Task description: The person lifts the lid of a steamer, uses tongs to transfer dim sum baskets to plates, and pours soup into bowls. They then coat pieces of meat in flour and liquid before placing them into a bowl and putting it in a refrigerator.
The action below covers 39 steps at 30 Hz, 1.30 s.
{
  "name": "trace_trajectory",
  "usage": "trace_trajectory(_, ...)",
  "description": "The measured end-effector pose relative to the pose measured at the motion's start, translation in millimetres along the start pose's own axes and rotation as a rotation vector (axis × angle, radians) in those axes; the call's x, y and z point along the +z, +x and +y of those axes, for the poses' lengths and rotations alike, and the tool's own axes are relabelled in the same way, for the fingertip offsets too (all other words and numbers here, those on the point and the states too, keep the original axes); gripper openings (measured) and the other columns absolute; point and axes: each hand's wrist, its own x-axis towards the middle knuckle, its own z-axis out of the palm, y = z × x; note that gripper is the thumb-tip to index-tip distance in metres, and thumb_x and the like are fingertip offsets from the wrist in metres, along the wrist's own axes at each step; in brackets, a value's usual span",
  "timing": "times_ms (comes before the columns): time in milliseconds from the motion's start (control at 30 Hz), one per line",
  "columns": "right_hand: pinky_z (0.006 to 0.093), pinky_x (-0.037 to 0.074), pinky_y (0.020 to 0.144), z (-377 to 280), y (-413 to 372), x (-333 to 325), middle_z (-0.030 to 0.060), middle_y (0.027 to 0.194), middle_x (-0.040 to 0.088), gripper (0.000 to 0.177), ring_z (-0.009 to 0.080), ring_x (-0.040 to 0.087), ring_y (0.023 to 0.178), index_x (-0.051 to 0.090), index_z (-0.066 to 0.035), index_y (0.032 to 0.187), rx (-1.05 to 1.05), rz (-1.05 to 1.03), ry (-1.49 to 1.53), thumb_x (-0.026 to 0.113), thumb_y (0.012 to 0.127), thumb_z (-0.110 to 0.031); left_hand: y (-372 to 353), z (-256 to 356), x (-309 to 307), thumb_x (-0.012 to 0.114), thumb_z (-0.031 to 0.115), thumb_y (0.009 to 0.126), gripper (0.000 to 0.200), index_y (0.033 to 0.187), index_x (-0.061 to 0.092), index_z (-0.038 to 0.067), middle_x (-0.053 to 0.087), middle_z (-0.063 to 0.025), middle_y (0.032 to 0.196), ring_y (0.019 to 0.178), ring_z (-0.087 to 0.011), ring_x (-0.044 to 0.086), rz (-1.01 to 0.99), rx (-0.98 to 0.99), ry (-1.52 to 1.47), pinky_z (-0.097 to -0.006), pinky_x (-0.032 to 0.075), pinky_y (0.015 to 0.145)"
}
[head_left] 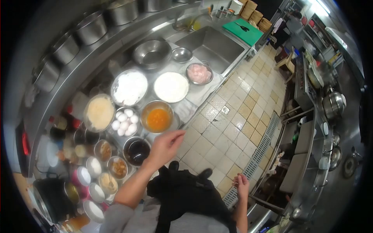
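My left hand (167,147) hovers beside a steel bowl of dark liquid (136,152), its fingers drawn together and nothing visible in them. Just beyond it is a bowl of orange beaten egg (158,119). White eggs (125,122) fill a bowl to the left of that one. Low at my other side, my right hand (241,184) hangs over the floor with curled fingers and no object showing. Farther up the counter are two wide bowls of white contents, one with powder (171,87) and one (129,87) with a smeared rim. A bowl of pale pink meat (199,73) sits near the edge.
A steel sink (211,48) and green cutting board (243,32) with black scissors lie at the far end. Several small ingredient bowls crowd the near left. Pots (91,28) line the shelf. The tiled floor (229,112) has a drain grate (256,155); a stove (305,83) stands right.
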Motion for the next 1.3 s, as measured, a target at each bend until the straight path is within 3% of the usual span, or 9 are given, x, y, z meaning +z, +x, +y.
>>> trace_trajectory(267,0.0329,0.059,0.071,-78,123,10,0.0059,0.100,0.066,0.033,0.0148,0.065,0.085,0.061,-0.002,0.125,0.078,-0.054,0.143,0.062,0.102,-0.025,63,0,37,0.069,0.007,0.093,0.019,0.111,0.074,0.003,0.076,-0.0095,0.100,0.088,-0.0137,0.070,0.019,-0.013,0.177,-0.0272,0.055,0.075)
trace_trajectory(433,0.0356,0.059,0.079,-152,278,84,0.0088,0.107,0.065,0.039,0.0185,0.065,0.095,0.058,0.000,0.130,0.063,-0.432,-0.022,0.064,0.100,-0.024,30,-8,48,0.068,0.005,0.093,0.018,0.110,0.075,0.002,0.075,-0.0152,0.100,0.079,-0.0167,0.072,0.460,-0.245,0.264,-0.0296,0.057,0.070)
trace_trajectory(600,0.0353,0.060,0.078,-248,361,202,0.0094,0.109,0.065,0.043,0.0182,0.065,0.097,0.056,0.001,0.132,-0.120,-0.654,-0.253,0.065,0.099,-0.024,37,-16,69,0.069,0.006,0.093,0.018,0.109,0.075,0.002,0.076,-0.0149,0.097,0.081,-0.0172,0.072,0.640,-0.441,0.280,-0.0291,0.056,0.072)
trace_trajectory(733,0.0333,0.061,0.075,-286,381,268,0.0089,0.107,0.065,0.043,0.0168,0.065,0.096,0.056,0.002,0.132,-0.218,-0.738,-0.314,0.066,0.099,-0.023,74,-46,79,0.069,0.008,0.093,0.017,0.108,0.075,0.002,0.075,-0.0126,0.096,0.083,-0.0155,0.071,0.690,-0.500,0.137,-0.0282,0.055,0.076)
trace_trajectory(900,0.0375,0.061,0.079,-290,407,296,0.0122,0.115,0.063,0.051,0.0214,0.064,0.102,0.052,0.002,0.137,-0.071,-0.751,-0.372,0.067,0.098,-0.026,106,-95,97,0.068,0.011,0.096,0.026,0.120,0.069,-0.001,0.074,-0.0075,0.099,0.086,-0.0121,0.068,0.547,-0.625,-0.442,-0.0259,0.055,0.079)
trace_trajectory(1067,0.0363,0.060,0.080,-309,434,321,0.0117,0.114,0.063,0.052,0.0218,0.064,0.102,0.052,0.004,0.137,-0.059,-0.782,-0.413,0.069,0.097,-0.025,125,-138,122,0.068,0.015,0.098,0.037,0.130,0.063,-0.002,0.071,-0.0088,0.107,0.093,-0.0144,0.068,0.598,-0.734,-0.635,-0.0278,0.055,0.084)
trace_trajectory(1133,0.0361,0.059,0.081,-319,446,339,0.0119,0.113,0.063,0.052,0.0219,0.064,0.103,0.051,0.004,0.138,-0.070,-0.819,-0.456,0.067,0.097,-0.024,136,-144,128,0.067,0.015,0.098,0.041,0.135,0.059,-0.001,0.070,-0.0091,0.108,0.098,-0.0167,0.067,0.793,-0.791,-0.848,-0.0303,0.056,0.087)
trace_trajectory(1167,0.0364,0.059,0.081,-325,450,347,0.0121,0.113,0.063,0.051,0.0221,0.064,0.103,0.051,0.004,0.138,-0.064,-0.846,-0.479,0.067,0.098,-0.024,141,-151,130,0.067,0.015,0.098,0.052,0.145,0.048,0.001,0.067,-0.0121,0.115,0.103,-0.0195,0.066,0.789,-0.798,-0.860,-0.0326,0.056,0.090)
trace_trajectory(1300,0.0379,0.061,0.079,-352,465,381,0.0131,0.114,0.063,0.052,0.0231,0.066,0.101,0.049,0.004,0.140,-0.020,-0.969,-0.573,0.064,0.099,-0.025,181,-159,153,0.066,0.014,0.098,0.064,0.153,0.034,0.002,0.065,-0.0157,0.119,0.105,-0.0210,0.066,1.016,-0.798,-0.937,-0.0339,0.056,0.092)
